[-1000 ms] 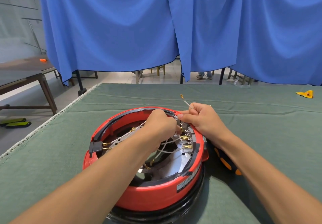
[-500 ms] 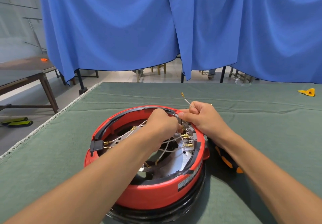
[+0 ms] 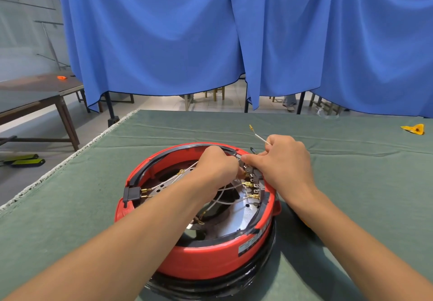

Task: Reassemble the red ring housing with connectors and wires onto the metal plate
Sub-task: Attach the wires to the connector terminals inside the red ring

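Red housing (image 3: 210, 261) sits centre-low in frame on the green cloth (image 3: 351, 183), metal plate (image 3: 236, 218) showing inside the ring. White wires (image 3: 228, 188) cross the plate; brass connectors (image 3: 248, 184) line a terminal block (image 3: 254, 178) at the ring's upper right.

Left hand (image 3: 215, 167) curled over the block's near end, fingertips hidden; whether it pinches a connector cannot be told. Right hand (image 3: 283, 160) curled too, thumb and forefinger pinching a loose wire (image 3: 260, 137) whose brass tip points up toward upper centre.

Change over the last second: very little. Both hands stay at the same spot on the block; the loose wire's tip is at much the same angle. Connector count on the block looks unchanged.

Reading: probably a fiddly seating of one terminal, not yet pushed home. Loose wire seems next in line. Several leads appear already attached, so wiring looks partway done.

Black clip (image 3: 132, 194) at ring's left edge carries two brass pins. Yellow scrap (image 3: 413, 129) far right. Blue curtain (image 3: 234, 38) behind.
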Motion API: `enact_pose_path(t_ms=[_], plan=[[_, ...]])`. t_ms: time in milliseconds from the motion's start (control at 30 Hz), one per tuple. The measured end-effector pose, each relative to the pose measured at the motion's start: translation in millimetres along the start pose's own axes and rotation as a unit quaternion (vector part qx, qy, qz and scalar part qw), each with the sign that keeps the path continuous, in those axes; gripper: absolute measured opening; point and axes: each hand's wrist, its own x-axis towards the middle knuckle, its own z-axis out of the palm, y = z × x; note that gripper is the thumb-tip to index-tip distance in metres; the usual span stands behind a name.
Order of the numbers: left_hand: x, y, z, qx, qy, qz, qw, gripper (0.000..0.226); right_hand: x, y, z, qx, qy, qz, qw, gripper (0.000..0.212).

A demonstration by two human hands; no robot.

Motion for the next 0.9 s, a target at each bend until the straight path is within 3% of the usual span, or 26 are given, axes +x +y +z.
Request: enact_pose_path(t_ms=[167,500,600,767,900], plan=[[-2.0,-1.2,2.9,-0.005,-0.002,0.01,1.0,0.01,-2.4,1.1,-2.4,0.008,-0.006,0.0,1.0,0.061],[-2.6,-1.7,1.1,0.064,-0.003,0.043,0.997,0.018,-0.1,2.9,-2.4,-0.001,-0.023,-0.011,1.0,0.06],[-2.0,-1.3,-5.5,0.061,-0.023,0.029,0.997,0.014,1.0,3.6,-3.1,-0.002,-0.025,-0.016,1.0,0.059],[-2.0,-3.1,-20.6,0.01,0.022,0.023,0.999,0.005,1.0,3.4,-3.5,-0.006,-0.026,-0.018,0.999,0.06],[-7.1,-4.5,-24.1,0.066,0.024,0.084,0.994,0.01,0.5,3.6,-3.5,-0.002,-0.026,-0.018,0.999,0.06]])
